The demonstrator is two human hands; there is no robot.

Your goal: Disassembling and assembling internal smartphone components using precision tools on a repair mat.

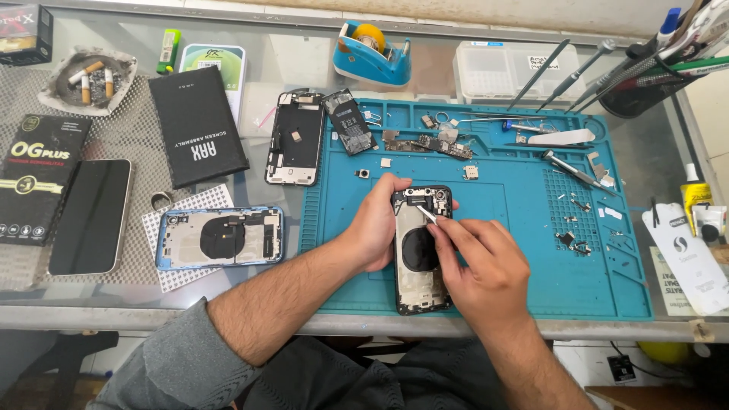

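**On the blue mat, both hands at an opened phone**

Down at the near edge of the blue repair mat (524,288) lies a black phone housing (420,262), back shell up and its insides showing, a dark round coil at its middle. The left hand (376,224) wraps the housing's left side, fingers curled over the top corner, grip closed on the frame. The right hand (486,269) comes in from the right, fingers pinched tight around slim metal tweezers (427,214), whose tip sits at the camera end of the housing.

Further up the mat lie a loose logic board (429,143), a battery (348,120) and small screws. Left of the mat, on the glass tabletop (266,53), rest a second opened housing (295,138) and a blue-framed housing (220,237) on a white mesh pad. A blue tape dispenser (370,55) stands at the back, a screwdriver (573,171) lies to the right.
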